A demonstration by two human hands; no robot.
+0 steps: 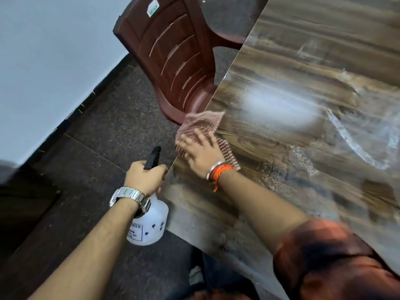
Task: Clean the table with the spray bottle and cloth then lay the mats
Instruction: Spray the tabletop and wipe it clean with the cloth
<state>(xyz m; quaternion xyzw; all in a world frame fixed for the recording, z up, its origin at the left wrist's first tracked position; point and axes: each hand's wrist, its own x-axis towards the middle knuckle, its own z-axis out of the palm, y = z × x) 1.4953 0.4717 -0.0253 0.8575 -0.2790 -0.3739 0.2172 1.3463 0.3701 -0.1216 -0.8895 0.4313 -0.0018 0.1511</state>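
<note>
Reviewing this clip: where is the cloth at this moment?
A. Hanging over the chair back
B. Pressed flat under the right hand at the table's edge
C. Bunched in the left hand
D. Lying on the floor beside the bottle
B. The right hand lies spread on the cloth at the table edge, while the left hand holds the spray bottle off the table.

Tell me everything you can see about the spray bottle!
The spray bottle has a cloudy white plastic body with small blue flower prints and a boxed label, partly hidden. Its black spray head sticks up on top. The left hand grips it round the neck, holding it roughly upright in the air above the dark floor, just beside the table edge. A silver watch on that wrist covers part of it. How full it is cannot be seen.
</note>
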